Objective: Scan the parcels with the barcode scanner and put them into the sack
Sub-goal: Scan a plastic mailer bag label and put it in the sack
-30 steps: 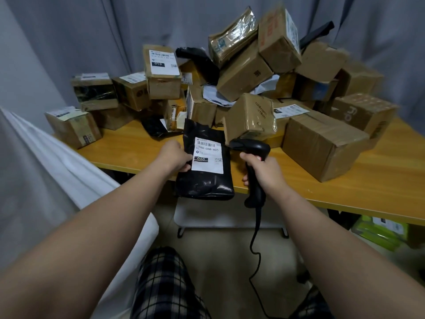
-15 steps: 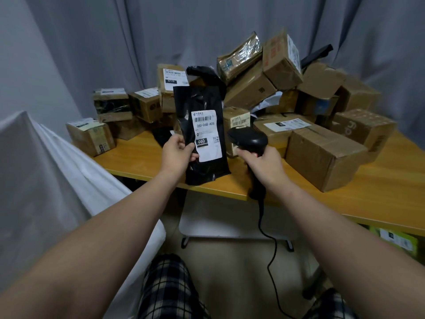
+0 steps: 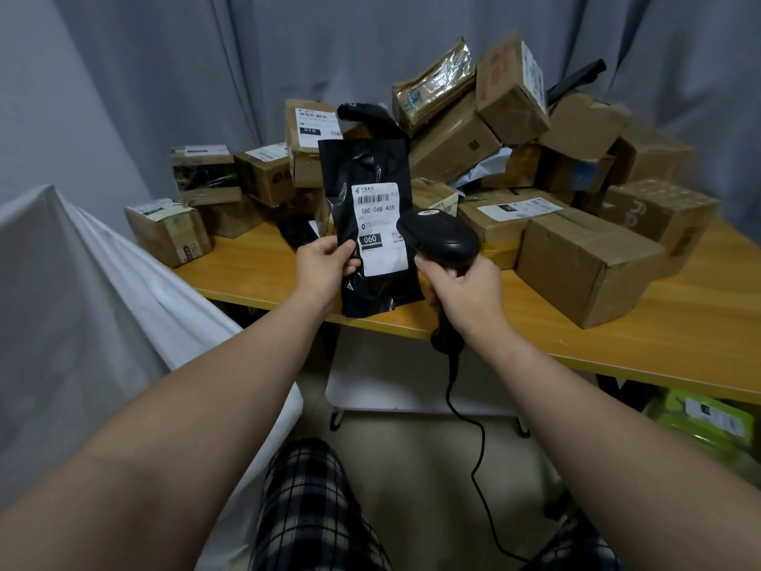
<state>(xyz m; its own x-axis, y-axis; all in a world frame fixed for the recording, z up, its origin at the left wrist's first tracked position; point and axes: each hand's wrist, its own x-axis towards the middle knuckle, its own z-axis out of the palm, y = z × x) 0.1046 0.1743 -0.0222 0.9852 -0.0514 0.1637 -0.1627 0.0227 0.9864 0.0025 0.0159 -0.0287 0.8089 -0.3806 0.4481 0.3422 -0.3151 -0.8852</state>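
Above the near edge of the wooden counter (image 3: pixel 617 348), the left hand (image 3: pixel 323 267) is holding a black plastic parcel (image 3: pixel 364 166) upright. Its fingers (image 3: pixel 350 246) are pinching the bag's left edge just beside the white shipping label (image 3: pixel 381 257). The label is facing the camera, showing a barcode at the top, the code 060-06B-A05 below it and a black block reading 060. Whether the parcel's lower end is resting on the counter cannot be told.

Just right of the parcel, the right hand (image 3: pixel 467 300) is gripping the handle of the black barcode scanner (image 3: pixel 442 239), its fingers (image 3: pixel 428 274) curling round the grip. The scanner's head is overlapping the label's lower right corner in the view, and whether the two are touching cannot be told. A black cable (image 3: pixel 477 459) is trailing from the bottom of the handle down to the floor, passing right of the person's plaid shorts (image 3: pixel 313 513).

At the left, the white sack (image 3: pixel 82 307) is rising beside the counter's left end, apart from the held parcel. On the far part of the counter, brown cardboard boxes (image 3: pixel 449 146) are lying piled on one another, many of them tilted. The largest box (image 3: pixel 584 265) is sitting near the scanner on its right. A second black bag (image 3: pixel 362 115) is poking out of the pile behind the held parcel. A grey curtain (image 3: pixel 206 55) is hanging behind everything. Under the counter at the right, a green package (image 3: pixel 712 430) with a white label is lying on the floor.
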